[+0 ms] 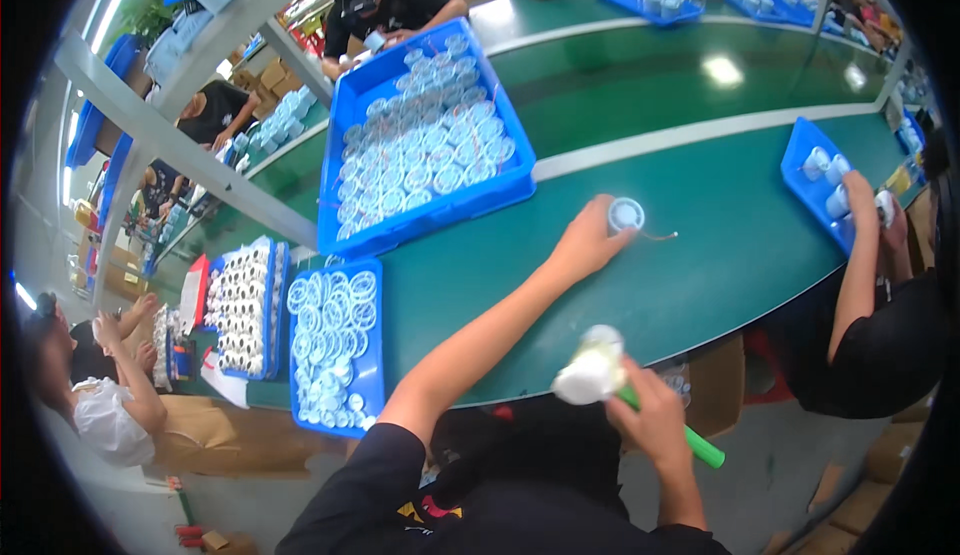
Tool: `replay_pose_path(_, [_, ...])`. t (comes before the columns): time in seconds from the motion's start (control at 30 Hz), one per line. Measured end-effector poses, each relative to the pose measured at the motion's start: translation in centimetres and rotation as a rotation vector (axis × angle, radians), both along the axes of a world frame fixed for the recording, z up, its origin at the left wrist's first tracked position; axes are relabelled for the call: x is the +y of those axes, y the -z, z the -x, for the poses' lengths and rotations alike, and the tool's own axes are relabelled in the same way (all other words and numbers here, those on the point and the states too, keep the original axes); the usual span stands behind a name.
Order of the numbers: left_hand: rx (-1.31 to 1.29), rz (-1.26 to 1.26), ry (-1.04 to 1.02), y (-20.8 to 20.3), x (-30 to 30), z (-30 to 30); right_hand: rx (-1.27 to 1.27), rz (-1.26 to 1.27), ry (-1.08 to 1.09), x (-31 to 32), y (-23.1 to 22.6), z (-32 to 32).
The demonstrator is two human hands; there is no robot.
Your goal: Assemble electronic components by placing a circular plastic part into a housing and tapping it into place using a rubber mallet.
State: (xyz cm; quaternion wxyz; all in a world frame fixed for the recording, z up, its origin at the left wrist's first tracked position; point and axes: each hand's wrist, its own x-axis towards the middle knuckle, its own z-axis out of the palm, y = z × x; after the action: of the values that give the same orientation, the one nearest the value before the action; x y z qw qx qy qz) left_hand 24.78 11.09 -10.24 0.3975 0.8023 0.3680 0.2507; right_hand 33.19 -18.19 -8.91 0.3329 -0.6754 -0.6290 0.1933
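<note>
Over the green work table [720,235], my left hand [592,240] grips a small round plastic part [626,214], pale blue and white with a ringed top. A thin wire sticks out from its right side. My right hand [652,413] is closed around the green handle of a mallet [590,367], whose thick white head hangs above the table's near edge. The mallet head is apart from the part. Ahead of my left hand stands a big blue bin [430,217] filled with similar round, pale parts.
A blue tray [372,395] of clear rings and small caps lies left of my arm, beside a stacked tray of white pieces [243,305]. To the right, a co-worker's hand [862,200] reaches over another blue tray [797,177]. A metal rail [660,142] crosses the table.
</note>
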Motion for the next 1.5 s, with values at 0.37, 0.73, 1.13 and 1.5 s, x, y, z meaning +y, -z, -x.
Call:
replay_pose_path(0.37, [-0.027,-0.345,-0.129,-6.2,3.7,8.1,-0.321,-0.233,-0.122,16.5,1.3,-1.7])
replay_pose_path(0.73, [0.461,-0.366,-0.383,-5.8,12.8,19.6,-0.439,-0.382,0.245,22.0,4.8,-7.8])
replay_pose_path(1.13, [0.796,-0.381,-0.051,-5.4,18.1,18.2,-0.702,-0.19,0.401,20.4,5.0,-4.9])
replay_pose_path(1.5, [0.832,-0.369,-0.123,-4.9,18.5,17.8,-0.715,-0.241,0.412,17.3,4.9,2.1])
